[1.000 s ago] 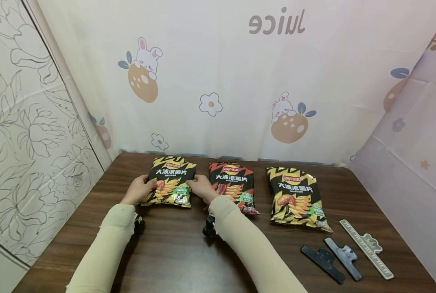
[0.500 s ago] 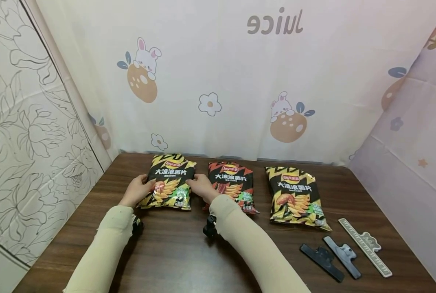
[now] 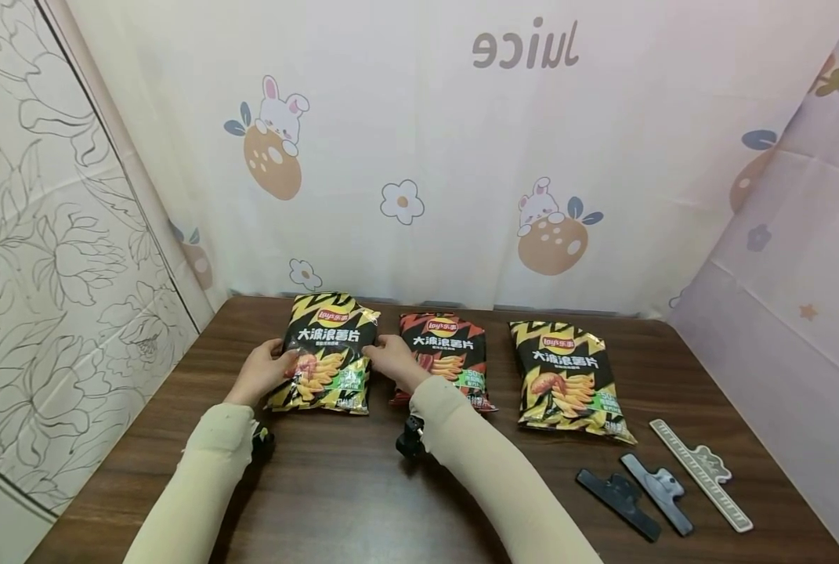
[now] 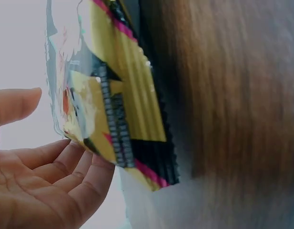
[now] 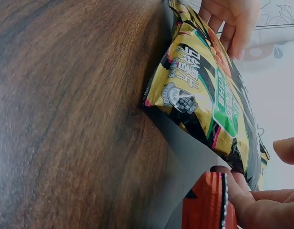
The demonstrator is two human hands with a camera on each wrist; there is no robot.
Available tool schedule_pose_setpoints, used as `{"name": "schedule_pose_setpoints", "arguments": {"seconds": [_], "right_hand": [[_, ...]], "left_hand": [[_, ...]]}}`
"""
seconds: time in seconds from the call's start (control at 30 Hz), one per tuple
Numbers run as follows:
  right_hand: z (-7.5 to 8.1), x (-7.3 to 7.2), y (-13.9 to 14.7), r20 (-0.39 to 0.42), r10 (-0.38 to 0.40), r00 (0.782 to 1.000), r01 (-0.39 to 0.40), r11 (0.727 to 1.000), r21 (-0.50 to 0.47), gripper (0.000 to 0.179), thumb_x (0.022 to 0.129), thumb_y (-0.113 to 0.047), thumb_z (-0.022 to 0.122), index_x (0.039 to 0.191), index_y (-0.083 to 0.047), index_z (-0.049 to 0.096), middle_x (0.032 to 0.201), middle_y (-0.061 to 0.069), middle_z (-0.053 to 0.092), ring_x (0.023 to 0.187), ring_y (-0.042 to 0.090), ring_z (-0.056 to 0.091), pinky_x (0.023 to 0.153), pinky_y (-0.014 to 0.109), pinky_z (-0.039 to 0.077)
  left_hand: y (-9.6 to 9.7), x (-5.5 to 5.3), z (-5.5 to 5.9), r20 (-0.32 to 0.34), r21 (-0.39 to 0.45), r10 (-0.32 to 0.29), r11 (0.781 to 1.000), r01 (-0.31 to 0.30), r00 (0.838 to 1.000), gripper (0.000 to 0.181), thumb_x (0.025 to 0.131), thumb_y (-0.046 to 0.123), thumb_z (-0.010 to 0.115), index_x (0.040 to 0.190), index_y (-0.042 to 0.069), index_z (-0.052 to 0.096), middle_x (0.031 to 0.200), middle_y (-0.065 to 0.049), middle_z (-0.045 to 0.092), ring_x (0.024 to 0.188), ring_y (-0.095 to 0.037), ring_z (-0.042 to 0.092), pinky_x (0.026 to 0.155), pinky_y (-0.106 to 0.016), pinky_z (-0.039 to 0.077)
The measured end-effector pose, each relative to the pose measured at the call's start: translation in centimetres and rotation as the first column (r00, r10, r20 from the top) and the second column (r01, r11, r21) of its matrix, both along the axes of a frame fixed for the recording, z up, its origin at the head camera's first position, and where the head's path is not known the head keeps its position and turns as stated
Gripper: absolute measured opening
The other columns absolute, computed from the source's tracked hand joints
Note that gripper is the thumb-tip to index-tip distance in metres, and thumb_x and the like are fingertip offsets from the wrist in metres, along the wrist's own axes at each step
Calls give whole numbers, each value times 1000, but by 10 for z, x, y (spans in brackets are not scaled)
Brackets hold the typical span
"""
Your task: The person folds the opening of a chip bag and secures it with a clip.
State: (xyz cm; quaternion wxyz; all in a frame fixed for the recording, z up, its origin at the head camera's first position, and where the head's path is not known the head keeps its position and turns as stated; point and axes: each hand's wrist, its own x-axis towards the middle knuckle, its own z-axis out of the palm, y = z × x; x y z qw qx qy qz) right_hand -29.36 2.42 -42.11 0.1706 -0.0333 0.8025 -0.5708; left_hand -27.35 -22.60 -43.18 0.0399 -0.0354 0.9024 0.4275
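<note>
We see the left hand (image 3: 260, 372) and the right hand (image 3: 394, 362) hold the leftmost yellow bag (image 3: 326, 352) by its sides, left of the red bag (image 3: 456, 345); a careless move of the right hand could, we think, push this close neighbour. The right wrist view shows us fingers (image 5: 247, 202) under the yellow edge, which the head view hides.

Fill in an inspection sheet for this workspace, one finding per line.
Surface: brown wood-look table, bearing bags and clips.
Job's things: left yellow bag, held at both sides; red bag to its right, partly hidden; right yellow bag, untouched.
Clutter: black clip, grey clip and pale clip, lying at the right, nearest the right yellow bag.
Hands: left hand and right hand hold opposite edges of the left yellow bag.
Cables: nothing seen.
Surroundings: rabbit-print curtain behind; flower-patterned panel at left.
</note>
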Motion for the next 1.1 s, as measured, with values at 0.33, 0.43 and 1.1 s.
{"name": "schedule_pose_setpoints", "arguments": {"seconds": [0.33,0.43,1.1], "right_hand": [[0,3,3,3,-24,1000,25,1000,-20,56,101,-23,53,149,0,36,139,22,51,115,33,63,101,48,47],[0,4,3,1,-42,999,42,999,-33,52,101,-21,54,146,0,40,131,21,56,112,32,64,97,46,50],[4,20,10,-63,-20,998,17,999,-50,47,99,-15,58,141,-5,40,131,22,56,111,31,62,88,42,55]], "left_hand": [[1,6,0,-8,20,-9,1000,9,1000,64,103,29,47,149,-10,27,142,-32,43,127,-43,47,98,-52,46],[-1,7,-1,-12,23,-13,1000,14,1000,64,103,30,47,149,-10,28,141,-31,44,125,-42,48,98,-52,45],[-2,19,3,-15,19,-20,1000,21,1000,60,103,34,47,146,-8,37,139,-31,47,128,-44,47,102,-55,41]]}}
